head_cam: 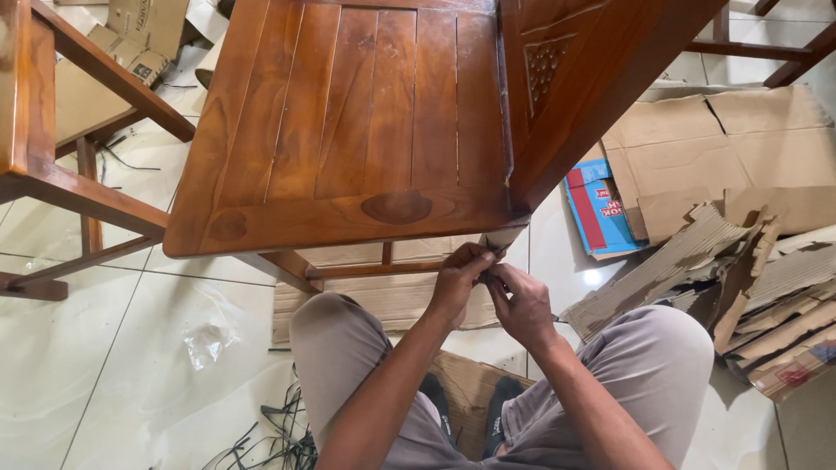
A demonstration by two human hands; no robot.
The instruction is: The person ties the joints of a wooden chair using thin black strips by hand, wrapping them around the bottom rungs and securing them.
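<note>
A brown wooden chair [366, 130] with a slatted seat stands in front of me, its carved backrest [566, 78] rising at the right. Both hands meet just under the seat's front right corner, at the top of the leg. My left hand [459, 280] pinches a small strip of cardboard or wrapping [502, 239] against that corner. My right hand [521, 305] is closed beside it, fingers curled around the same piece. What lies between the fingers is mostly hidden. My knees, in grey trousers, flank the hands.
Another wooden chair [52, 157] stands at the left. Torn cardboard sheets [740, 174] and a blue-and-red box [596, 209] lie at the right. Clear plastic wrap [205, 339] and black straps [279, 435] lie on the white tiled floor. Flat cardboard [383, 296] sits under the chair.
</note>
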